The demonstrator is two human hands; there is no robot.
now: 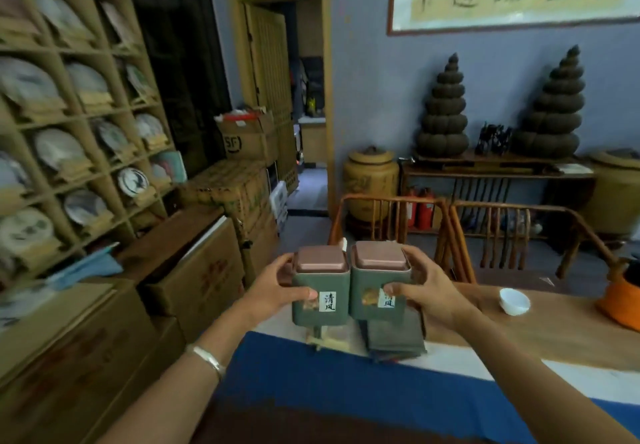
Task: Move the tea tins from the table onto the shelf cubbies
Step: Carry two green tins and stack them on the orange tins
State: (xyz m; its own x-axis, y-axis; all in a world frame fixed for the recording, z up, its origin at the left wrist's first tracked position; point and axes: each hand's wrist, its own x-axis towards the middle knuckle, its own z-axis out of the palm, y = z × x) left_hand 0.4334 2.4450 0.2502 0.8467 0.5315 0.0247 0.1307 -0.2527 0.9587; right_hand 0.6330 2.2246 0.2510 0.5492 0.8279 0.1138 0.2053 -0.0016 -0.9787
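Two green square tea tins with brown lids are held side by side in the air above the table's left end. My left hand point(273, 291) grips the left tin point(320, 301), thumb across its front. My right hand point(427, 294) grips the right tin point(375, 300) the same way. Both tins carry a small white label with black characters. The wooden shelf cubbies point(76, 111) stand at the left and hold round wrapped tea cakes on stands. Flat dark packets point(394, 339) lie on the table under the tins.
The wooden table point(540, 329) carries a blue-and-white cloth point(346, 381), a white cup point(514, 301) and an orange object point(623, 301). Cardboard boxes point(194, 270) are stacked below and beside the shelf. Two wooden chairs point(450, 229) stand behind the table. A doorway point(298, 97) opens beyond.
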